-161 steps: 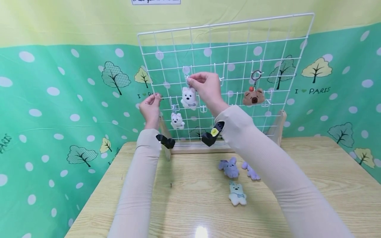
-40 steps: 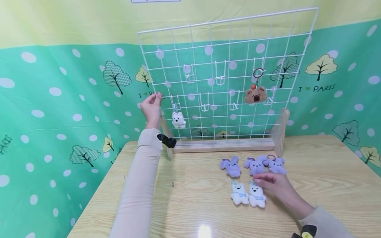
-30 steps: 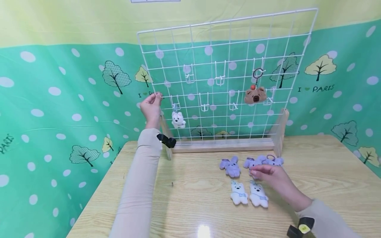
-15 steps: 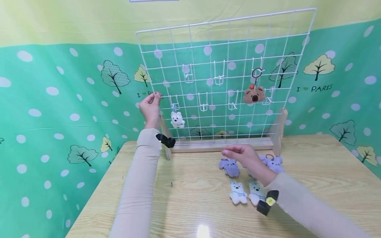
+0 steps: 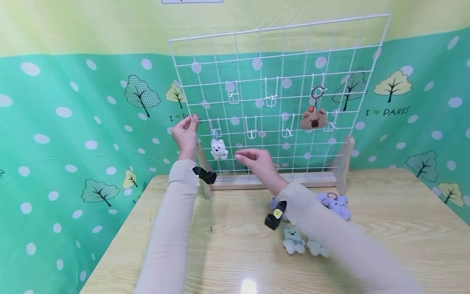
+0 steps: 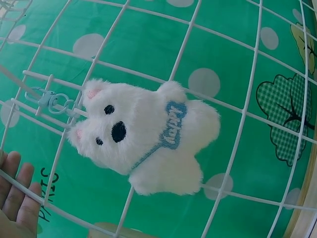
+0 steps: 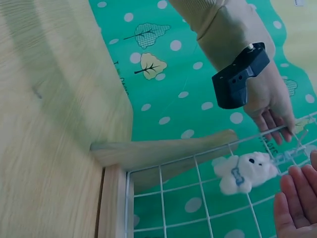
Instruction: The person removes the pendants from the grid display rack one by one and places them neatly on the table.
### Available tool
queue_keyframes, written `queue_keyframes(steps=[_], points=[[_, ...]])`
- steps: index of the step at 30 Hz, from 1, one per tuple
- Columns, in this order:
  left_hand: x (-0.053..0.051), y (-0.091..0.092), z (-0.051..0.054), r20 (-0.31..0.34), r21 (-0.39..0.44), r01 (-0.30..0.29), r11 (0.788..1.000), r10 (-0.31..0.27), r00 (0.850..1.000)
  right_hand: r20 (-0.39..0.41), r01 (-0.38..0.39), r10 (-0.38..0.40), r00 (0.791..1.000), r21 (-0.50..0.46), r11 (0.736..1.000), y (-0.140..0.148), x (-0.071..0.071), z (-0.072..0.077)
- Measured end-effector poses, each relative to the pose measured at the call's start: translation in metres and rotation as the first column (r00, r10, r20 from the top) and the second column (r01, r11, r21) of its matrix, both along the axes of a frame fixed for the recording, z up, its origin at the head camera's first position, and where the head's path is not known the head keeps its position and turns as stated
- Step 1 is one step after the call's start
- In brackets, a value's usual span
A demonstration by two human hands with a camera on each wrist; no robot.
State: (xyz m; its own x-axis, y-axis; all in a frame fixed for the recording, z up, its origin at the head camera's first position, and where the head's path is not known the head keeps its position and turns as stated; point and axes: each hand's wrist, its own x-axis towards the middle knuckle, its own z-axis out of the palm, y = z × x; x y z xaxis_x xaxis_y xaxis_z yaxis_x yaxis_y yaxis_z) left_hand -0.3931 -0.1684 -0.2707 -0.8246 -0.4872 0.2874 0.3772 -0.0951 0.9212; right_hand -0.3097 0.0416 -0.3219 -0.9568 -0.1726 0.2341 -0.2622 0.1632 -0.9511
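Note:
My left hand [image 5: 186, 132] pinches the left edge of a white wire grid rack [image 5: 270, 137]. Just right of it, a white plush bear keychain [image 5: 219, 149] hangs from a lower-left hook by a light blue clasp [image 6: 49, 99]. The left wrist view shows its blue "Lucky" bag and black nose. My right hand [image 5: 258, 163] hovers right of this bear with relaxed fingers, holding nothing; its fingers [image 7: 297, 201] show below the bear in the right wrist view. A brown bear-head keychain [image 5: 314, 119] hangs on an upper-right hook.
On the wooden table [image 5: 235, 245] lie two white bear keychains [image 5: 293, 241] and purple plush keychains [image 5: 337, 205], partly hidden by my right arm. Bare hooks [image 5: 271, 98] project from the grid. A patterned green cloth [image 5: 73, 163] hangs behind.
My right hand took a white bear keychain off the upper-left hook, laid it on the table and let go. It has since risen leftward to the grid. The left hand stays put.

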Motion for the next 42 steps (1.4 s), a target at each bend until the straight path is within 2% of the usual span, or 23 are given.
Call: queue_keyframes(steps=[7, 14, 20, 28, 36, 42], points=[[0.001, 0.000, -0.001, -0.018, -0.015, -0.009, 1.000, 0.008, 1.000, -0.050, 0.051, -0.058, 0.997, -0.135, 0.990, -0.041, -0.024, 0.004], [0.000, 0.001, -0.001, -0.018, -0.021, -0.016, 1.000, 0.015, 1.000, -0.109, 0.103, -0.124, 0.986, -0.181, 0.978, -0.060, -0.039, 0.010], [0.000, 0.001, -0.001, -0.007, -0.019, -0.021, 1.000, 0.021, 1.000, -0.111, 0.124, -0.142, 0.984, -0.153, 0.980, -0.069, -0.046, 0.018], [0.000, 0.000, 0.000, 0.000, -0.043, -0.023, 0.999, 0.023, 1.000, -0.107, 0.157, -0.171, 0.979, -0.134, 0.978, -0.077, -0.056, 0.017], [0.000, 0.001, -0.001, -0.026, -0.042, -0.022, 0.999, 0.021, 0.999, -0.085, 0.217, -0.231, 0.969, -0.147, 0.965, -0.088, -0.055, 0.022], [0.000, 0.000, -0.003, -0.029, -0.043, -0.027, 0.999, 0.026, 0.999, -0.054, 0.221, -0.232, 0.971, -0.159, 0.962, -0.093, -0.055, 0.021]])
